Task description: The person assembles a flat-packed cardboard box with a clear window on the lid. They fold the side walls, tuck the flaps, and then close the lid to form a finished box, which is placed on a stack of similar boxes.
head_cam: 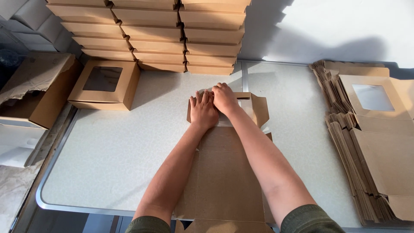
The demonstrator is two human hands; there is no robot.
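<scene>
A flat brown cardboard box blank (226, 181) lies on the white table (129, 142) in front of me, its far end partly folded up. My left hand (202, 110) lies flat with fingers spread on the folded far flap. My right hand (224, 98) presses down beside it, fingers curled over the same flap (256, 108). Both hands touch each other at the fold. The part of the flap beneath my palms is hidden.
A finished brown windowed box (105, 84) stands at the left. Stacks of finished boxes (151, 34) line the back wall. A pile of flat windowed blanks (371, 142) lies at the right edge. An open carton (36, 88) sits off the table's left side.
</scene>
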